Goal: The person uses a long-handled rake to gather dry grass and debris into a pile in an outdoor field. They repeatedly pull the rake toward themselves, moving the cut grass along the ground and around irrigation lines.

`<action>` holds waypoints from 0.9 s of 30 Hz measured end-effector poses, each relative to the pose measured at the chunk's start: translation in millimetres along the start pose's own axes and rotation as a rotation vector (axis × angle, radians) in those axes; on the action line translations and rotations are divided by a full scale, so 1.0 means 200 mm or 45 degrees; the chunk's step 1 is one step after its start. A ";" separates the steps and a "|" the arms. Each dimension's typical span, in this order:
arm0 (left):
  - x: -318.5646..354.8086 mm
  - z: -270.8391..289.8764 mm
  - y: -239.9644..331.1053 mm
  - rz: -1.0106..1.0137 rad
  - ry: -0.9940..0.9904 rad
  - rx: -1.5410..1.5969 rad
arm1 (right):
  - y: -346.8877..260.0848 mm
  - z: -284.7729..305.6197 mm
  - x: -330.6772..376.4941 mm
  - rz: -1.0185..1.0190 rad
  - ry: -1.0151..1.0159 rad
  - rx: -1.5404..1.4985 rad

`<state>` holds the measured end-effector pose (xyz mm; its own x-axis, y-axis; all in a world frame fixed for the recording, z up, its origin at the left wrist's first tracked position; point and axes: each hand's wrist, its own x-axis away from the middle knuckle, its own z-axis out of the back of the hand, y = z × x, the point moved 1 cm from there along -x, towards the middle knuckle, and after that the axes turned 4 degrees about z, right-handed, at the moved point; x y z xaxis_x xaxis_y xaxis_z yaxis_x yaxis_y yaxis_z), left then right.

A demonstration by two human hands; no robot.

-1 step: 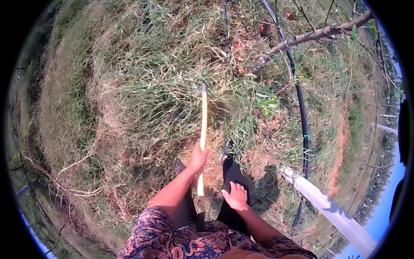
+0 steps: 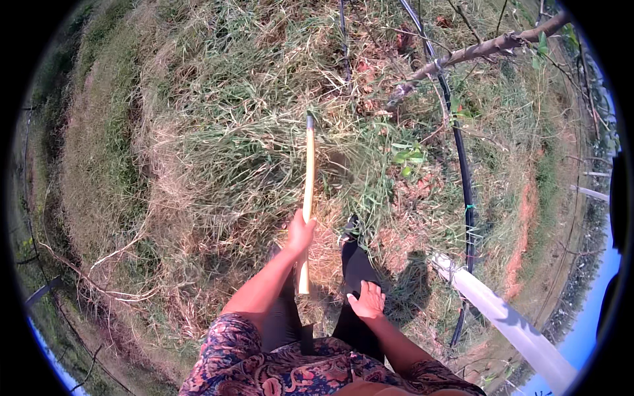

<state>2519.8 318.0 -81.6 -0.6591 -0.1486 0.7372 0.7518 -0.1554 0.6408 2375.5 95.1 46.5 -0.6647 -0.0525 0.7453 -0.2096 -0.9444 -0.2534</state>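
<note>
Left hand is clamped around a long pale wooden handle, gripping it at the lower part of its length; a short stub of handle sticks out below the fist toward the person's legs. The handle runs nearly straight away from the person, and its far end, with a dark metal head, sits in the grass. How deep the head is in the grass cannot be told.

Right hand is empty, fingers spread, lying flat on the right leg in dark trousers. The hands are well apart and only the left is on the tool.

The person wears a patterned top, seen at the lower edge. A dark shoe stands just right of the handle.

Ground is a mat of dry and green cut grass. A black irrigation hose runs down the right side, a second hose at the top. A bare branch crosses the top right corner. A white pipe lies at the lower right, near the first hose's lower end.
</note>
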 end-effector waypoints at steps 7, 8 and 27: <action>-0.64 0.15 1.05 -0.394 0.367 -0.276 | 0.25 -0.18 -0.12 -0.210 0.273 -0.001; -0.71 0.12 1.08 -0.330 0.346 -0.301 | 0.26 -0.19 -0.14 -0.220 0.226 -0.010; -0.70 0.23 0.64 -0.171 0.301 -0.283 | 0.29 -0.07 -0.30 -0.220 0.062 0.128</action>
<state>2709.3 363.4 -93.4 -0.7574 -0.3302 0.5633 0.6529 -0.3936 0.6472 2393.6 47.4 -21.8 -0.6594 0.1268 0.7410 -0.2526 -0.9657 -0.0595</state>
